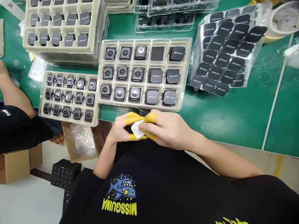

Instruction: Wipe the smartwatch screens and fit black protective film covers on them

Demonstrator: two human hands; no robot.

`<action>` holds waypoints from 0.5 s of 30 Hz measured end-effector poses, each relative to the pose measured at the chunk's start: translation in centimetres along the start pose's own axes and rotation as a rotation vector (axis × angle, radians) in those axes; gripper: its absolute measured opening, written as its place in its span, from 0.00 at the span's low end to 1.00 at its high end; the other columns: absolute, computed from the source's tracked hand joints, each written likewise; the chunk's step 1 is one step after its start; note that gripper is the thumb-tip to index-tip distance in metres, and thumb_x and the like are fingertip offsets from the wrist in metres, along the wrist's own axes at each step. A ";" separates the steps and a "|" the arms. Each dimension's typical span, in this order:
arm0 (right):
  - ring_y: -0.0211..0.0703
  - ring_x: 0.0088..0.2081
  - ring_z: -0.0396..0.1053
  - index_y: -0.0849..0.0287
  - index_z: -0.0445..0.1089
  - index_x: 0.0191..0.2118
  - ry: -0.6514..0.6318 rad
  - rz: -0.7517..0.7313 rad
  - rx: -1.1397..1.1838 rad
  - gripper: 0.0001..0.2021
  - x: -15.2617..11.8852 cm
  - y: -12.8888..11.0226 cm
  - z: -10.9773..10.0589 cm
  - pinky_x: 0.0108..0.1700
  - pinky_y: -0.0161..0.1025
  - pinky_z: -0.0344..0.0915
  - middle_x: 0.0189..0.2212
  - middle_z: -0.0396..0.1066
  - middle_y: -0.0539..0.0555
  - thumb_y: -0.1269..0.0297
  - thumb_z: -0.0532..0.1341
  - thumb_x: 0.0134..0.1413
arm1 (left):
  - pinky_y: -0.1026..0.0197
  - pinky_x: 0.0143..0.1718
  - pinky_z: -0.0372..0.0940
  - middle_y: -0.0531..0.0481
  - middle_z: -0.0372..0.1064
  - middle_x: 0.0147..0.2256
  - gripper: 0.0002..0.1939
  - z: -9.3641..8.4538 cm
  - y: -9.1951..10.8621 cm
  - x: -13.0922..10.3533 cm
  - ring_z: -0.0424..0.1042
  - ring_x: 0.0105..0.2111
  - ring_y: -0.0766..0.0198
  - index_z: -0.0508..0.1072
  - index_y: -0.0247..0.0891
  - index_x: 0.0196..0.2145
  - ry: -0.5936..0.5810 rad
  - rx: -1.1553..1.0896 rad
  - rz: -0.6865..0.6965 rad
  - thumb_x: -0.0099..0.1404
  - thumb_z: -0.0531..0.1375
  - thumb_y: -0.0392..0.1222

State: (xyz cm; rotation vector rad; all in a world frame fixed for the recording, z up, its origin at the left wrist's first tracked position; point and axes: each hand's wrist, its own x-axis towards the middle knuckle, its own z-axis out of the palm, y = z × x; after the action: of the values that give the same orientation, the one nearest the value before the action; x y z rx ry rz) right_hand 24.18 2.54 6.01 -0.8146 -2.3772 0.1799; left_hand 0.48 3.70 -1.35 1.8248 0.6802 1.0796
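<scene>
My left hand (120,127) and my right hand (171,127) meet in front of my chest at the table's near edge, with yellow finger cots on several fingers. Between them is a small white cloth (137,129), pinched by the right hand. The left fingers are curled around the cloth on something mostly hidden. A dark piece (143,112) shows just behind the fingertips; I cannot tell what it is. Just beyond lies a tray (142,105) with smartwatches (137,74), backs up, and square black pieces marked HiFuture (156,75). One compartment shows only a dark pad (158,53).
A smaller watch tray (68,119) and a tall tray stack (58,49) stand left. Sheets of black HiFuture stickers (223,59) and a tape roll (285,18) lie right. Another person's arm (15,90) is at left. An open carton (80,141) sits below the table.
</scene>
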 end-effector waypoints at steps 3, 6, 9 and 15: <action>0.44 0.34 0.67 0.58 0.78 0.39 -0.008 0.055 -0.147 0.13 -0.5 0.6 -0.1 0.31 0.41 0.57 0.32 0.75 0.54 0.73 0.59 0.76 | 0.62 0.33 0.77 0.44 0.84 0.41 0.30 -0.2 0.2 0.1 0.83 0.38 0.59 0.87 0.39 0.53 0.046 0.002 0.004 0.56 0.84 0.52; 0.44 0.35 0.72 0.56 0.78 0.41 -0.052 0.190 -0.160 0.11 -3.2 1.4 -2.0 0.31 0.41 0.60 0.35 0.78 0.55 0.72 0.59 0.76 | 0.65 0.30 0.76 0.44 0.85 0.42 0.31 -1.0 1.0 -0.1 0.84 0.38 0.59 0.86 0.41 0.56 0.068 0.037 0.007 0.57 0.83 0.52; 0.46 0.37 0.78 0.52 0.79 0.46 0.008 0.460 -0.110 0.04 -8.6 2.9 -5.0 0.35 0.41 0.67 0.40 0.81 0.56 0.68 0.66 0.72 | 0.61 0.36 0.81 0.45 0.85 0.41 0.33 -1.4 2.1 -0.4 0.84 0.38 0.59 0.85 0.41 0.58 0.064 0.095 0.093 0.58 0.83 0.51; 0.47 0.24 0.60 0.50 0.78 0.28 0.167 1.365 -0.485 0.11 -20.8 9.6 -8.3 0.30 0.46 0.51 0.20 0.66 0.51 0.74 0.75 0.41 | 0.56 0.34 0.81 0.48 0.83 0.38 0.37 -0.3 3.7 -1.2 0.82 0.33 0.58 0.82 0.42 0.63 0.095 0.151 0.203 0.60 0.82 0.54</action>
State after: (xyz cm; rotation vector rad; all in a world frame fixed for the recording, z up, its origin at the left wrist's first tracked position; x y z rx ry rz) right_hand 46.90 -2.69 -0.88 -2.4295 -1.3225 0.0537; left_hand -0.28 1.21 1.50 2.0159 0.6584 1.2843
